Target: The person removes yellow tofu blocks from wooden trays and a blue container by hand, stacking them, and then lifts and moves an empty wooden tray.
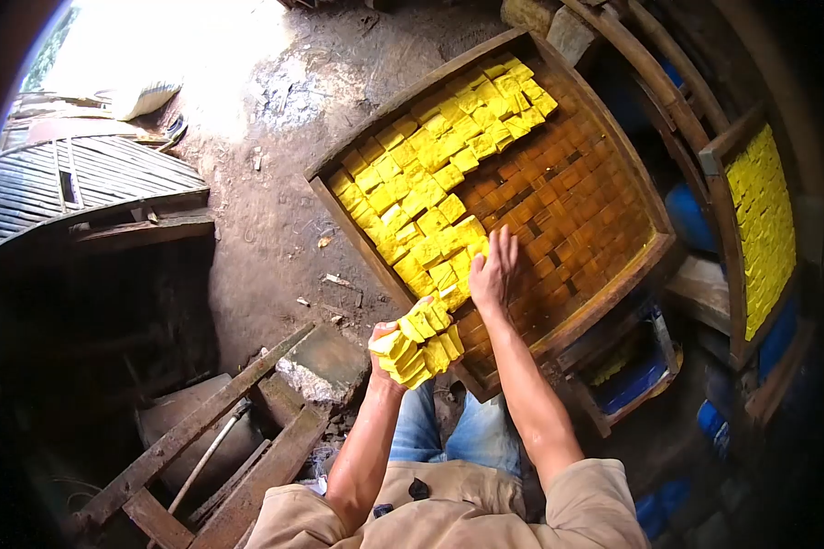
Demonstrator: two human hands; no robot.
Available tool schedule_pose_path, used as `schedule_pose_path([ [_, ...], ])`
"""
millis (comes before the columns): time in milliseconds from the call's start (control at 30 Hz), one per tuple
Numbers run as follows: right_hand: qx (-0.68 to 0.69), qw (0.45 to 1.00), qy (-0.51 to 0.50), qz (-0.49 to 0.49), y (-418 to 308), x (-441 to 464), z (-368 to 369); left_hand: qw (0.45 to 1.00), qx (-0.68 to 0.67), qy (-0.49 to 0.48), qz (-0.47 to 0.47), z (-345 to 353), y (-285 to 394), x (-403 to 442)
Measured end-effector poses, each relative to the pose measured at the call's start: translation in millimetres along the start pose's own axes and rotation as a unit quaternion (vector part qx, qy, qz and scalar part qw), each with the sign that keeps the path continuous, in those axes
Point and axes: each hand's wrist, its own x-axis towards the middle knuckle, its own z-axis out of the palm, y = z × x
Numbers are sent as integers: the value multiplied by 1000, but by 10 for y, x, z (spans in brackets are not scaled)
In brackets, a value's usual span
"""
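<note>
My left hand [382, 340] is closed around a stack of yellow tofu pieces [418, 345], held over the near corner of a wooden-framed tray [577, 174] with a woven bamboo bottom. Square yellow tofu pieces [412, 183] lie close together in rows over the tray's left and far part. At the near right edge of these rows is my right hand [494, 274]. Its fingers are stretched out beside the tofu and its thumb side touches or nearly touches a piece. Nothing shows in its grasp, though the palm is hidden.
Another framed tray of yellow pieces [762, 229] leans upright at the right, beside wooden rails [650, 55]. Blue containers [689, 218] stand behind them. At the lower left are a wooden frame [183, 439] and a stone block [325, 366]. A slatted bamboo surface [82, 183] lies farther left.
</note>
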Motion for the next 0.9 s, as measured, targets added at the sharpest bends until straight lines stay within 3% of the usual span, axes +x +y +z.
schedule_pose_path([
  [33, 20, 993, -112, 19, 18, -104, 41, 1000, -8, -15, -11, 9, 62, 12],
  [67, 60, 998, -20, -25, 14, -210, 135, 999, -16, -31, -23, 21, 119, 32],
  [133, 221, 973, -40, 60, -106, -177, -111, 1000, 3, -12, -23, 49, 212, 61],
  [267, 342, 937, -23, 65, -68, 23, -200, 998, 47, 29, -24, 72, 399, 101],
  [333, 357, 928, -50, 92, -202, 222, -186, 998, 31, 46, -27, -7, 515, 153],
  [400, 193, 978, -79, 34, -216, 368, -66, 998, 5, 31, -47, 57, 619, 195],
  [433, 95, 983, -136, 77, -253, 401, -67, 998, 8, 24, -51, 127, 659, 204],
  [533, 57, 987, -121, 93, -335, 293, 148, 998, 13, 22, -51, 254, 778, 181],
  [600, 147, 987, -53, 40, -427, 173, 177, 998, 13, 34, -48, 262, 855, 219],
  [733, 365, 911, -59, 183, -490, 400, -21, 999, -1, 35, -37, 23, 1011, 244],
  [800, 466, 866, -91, 158, -403, 543, -37, 995, 48, 83, -9, -38, 1060, 212],
  [867, 467, 861, -113, 168, -480, 717, -16, 996, 41, 72, -16, 3, 1080, 209],
  [900, 410, 890, -132, 152, -469, 790, 64, 997, 37, 72, -15, -85, 1094, 197],
])
